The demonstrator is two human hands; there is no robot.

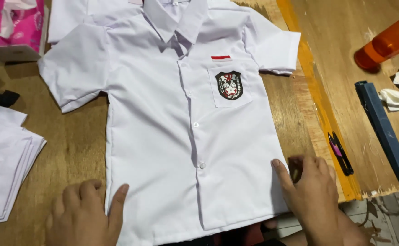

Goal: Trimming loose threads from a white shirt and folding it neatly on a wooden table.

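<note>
Wooden tabletop (72, 141), scuffed and bare in places, carries a white short-sleeved shirt (163, 136) laid face up and buttoned, collar toward the far edge, hem at the near edge. A dark badge (229, 85) sits on its chest pocket under a small red strip. The left hand (85, 214) lies flat and open on the wood at the hem's left side, thumb just touching the cloth, gripping nothing. The right hand (313, 191) rests open, palm down, at the hem's right side, forefinger on the fabric; whether it pinches the edge I cannot tell. To smooth well, both palms should press flat and draw outward evenly, keeping the button line straight and the side seams parallel, so no crease sets near the hem. A stack of white cloth (3, 168) lies at the left edge, a pink box (15, 23) at the far left corner. Right of a yellow strip (320, 100) lie snips (341, 152), a blue bar (384, 132) and an orange bottle (386, 41).
</note>
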